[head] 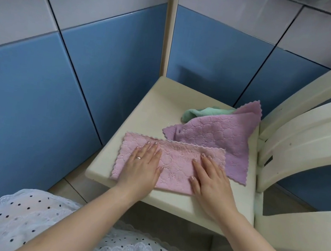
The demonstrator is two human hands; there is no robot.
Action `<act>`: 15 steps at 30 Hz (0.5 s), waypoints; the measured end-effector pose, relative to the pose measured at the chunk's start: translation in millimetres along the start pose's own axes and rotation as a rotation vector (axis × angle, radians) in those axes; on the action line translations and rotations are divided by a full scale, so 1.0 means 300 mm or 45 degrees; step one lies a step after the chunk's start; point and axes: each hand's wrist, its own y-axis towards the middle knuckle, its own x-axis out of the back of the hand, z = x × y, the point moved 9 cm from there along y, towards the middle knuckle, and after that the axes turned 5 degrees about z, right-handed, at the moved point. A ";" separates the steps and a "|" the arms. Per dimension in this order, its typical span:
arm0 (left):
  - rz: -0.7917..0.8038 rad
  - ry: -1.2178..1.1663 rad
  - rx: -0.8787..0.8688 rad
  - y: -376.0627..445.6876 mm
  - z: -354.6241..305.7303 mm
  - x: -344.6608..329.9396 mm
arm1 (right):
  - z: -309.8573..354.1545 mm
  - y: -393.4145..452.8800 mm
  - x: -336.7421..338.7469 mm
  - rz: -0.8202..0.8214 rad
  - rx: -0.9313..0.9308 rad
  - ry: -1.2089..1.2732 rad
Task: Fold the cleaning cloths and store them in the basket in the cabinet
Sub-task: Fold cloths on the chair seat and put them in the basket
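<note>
Soft, even indoor light; my hands (143, 164) cast faint shadows, tiled walls (40, 90) bow at the wide-angle edges, focus slightly soft.

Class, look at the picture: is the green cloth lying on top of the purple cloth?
No, the green cloth lies partly under the purple cloth, whose upper edge covers it on the chair seat.

A folded cloth (168, 165) lay on the near part of the bench (148, 107), with the left hand (142, 165) flat on its left half and the right hand (210, 177) flat on its right half. Behind and to the right, a second cloth (217, 137) lay spread, its near edge tucked under the folded one. A third, bunched cloth (199, 111) lay farthest back, partly under the second.
</note>
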 end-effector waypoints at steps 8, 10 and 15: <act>-0.325 -0.095 -0.500 -0.157 -0.159 0.047 | 0.113 0.016 0.130 -0.246 0.237 0.213; -0.342 -0.108 -0.525 -0.163 -0.138 0.048 | 0.097 0.031 0.145 -0.248 0.184 0.209; -0.316 -0.050 -0.646 -0.199 -0.072 0.052 | 0.015 0.063 0.042 0.217 -0.053 0.097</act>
